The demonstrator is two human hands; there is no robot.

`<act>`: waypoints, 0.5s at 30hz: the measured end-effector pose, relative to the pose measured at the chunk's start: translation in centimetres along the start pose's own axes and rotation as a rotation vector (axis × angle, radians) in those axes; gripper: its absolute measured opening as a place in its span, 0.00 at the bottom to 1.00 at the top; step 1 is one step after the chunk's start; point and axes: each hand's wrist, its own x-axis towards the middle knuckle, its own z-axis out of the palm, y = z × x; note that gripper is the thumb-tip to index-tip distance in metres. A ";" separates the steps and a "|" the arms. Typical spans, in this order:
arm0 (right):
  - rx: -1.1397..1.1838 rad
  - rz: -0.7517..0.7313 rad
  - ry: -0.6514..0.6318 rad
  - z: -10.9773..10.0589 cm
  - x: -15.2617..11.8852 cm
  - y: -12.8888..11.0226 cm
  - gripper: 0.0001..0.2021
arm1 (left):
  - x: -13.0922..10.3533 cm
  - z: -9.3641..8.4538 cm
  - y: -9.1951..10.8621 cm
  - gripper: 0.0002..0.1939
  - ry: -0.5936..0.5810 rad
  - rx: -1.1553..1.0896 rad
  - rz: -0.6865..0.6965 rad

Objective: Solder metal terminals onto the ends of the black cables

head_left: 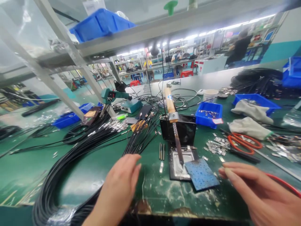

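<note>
My left hand (123, 179) is over the near part of the black cables (137, 139), back upward. Its thumb and index finger are apart with nothing visible between them; the other fingers are hidden, and I cannot tell whether they touch the cables. My right hand (258, 190) is to the right of a blue sponge (201, 174), apart from it, with thumb and index finger pinched together. Whatever they pinch is too small to make out. Between my hands, a soldering iron (172, 108) with a wooden handle points tip-down into a metal solder tray (175, 161).
Small metal connector pieces (216, 145) lie at the right, near an orange cord (244, 141) and gloves (246, 127). A blue bin (208, 114) stands behind them. Thick coiled black cable (51, 185) fills the left front. A teal tool (113, 95) and a shelf frame (82, 67) rise behind.
</note>
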 end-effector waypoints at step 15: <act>0.096 -0.016 0.111 1.0 1.0 -1.8 0.19 | 4.7 -8.5 -1.7 0.05 0.045 -0.389 -0.176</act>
